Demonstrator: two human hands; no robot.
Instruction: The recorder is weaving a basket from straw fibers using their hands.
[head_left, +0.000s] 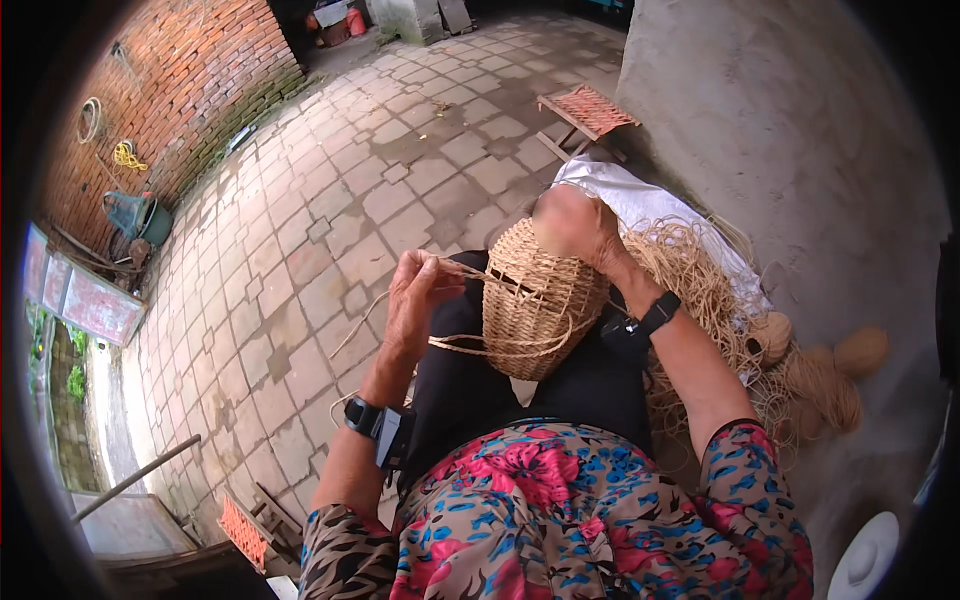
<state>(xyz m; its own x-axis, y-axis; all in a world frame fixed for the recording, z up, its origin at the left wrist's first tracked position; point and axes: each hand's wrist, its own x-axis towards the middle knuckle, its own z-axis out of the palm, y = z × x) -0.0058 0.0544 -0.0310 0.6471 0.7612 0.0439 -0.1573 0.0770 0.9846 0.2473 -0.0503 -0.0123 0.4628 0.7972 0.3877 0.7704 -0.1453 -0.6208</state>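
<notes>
A tan woven basket (pixel 530 325) rests between my thighs, its body made of twisted straw-like cord. My left hand (pixel 412 290) is to the left of it, thumb and fingers pinched on a strand of cord (pixel 462 268) that runs to the basket's side. A loop of the same cord (pixel 490 350) lies across the near part of the basket, and a loose tail hangs left of my hand. At the far right end of the basket my right hand (pixel 600 240) grips it; a blurred patch covers part of that end and some of the fingers.
Right of my legs lies a tangled heap of cord (pixel 690 290) on a white sack (pixel 640 195), with cord balls (pixel 860 350) beside it. A low folding stool (pixel 590 110) stands ahead near the grey wall (pixel 760 130). Another stool (pixel 243 530) is at lower left.
</notes>
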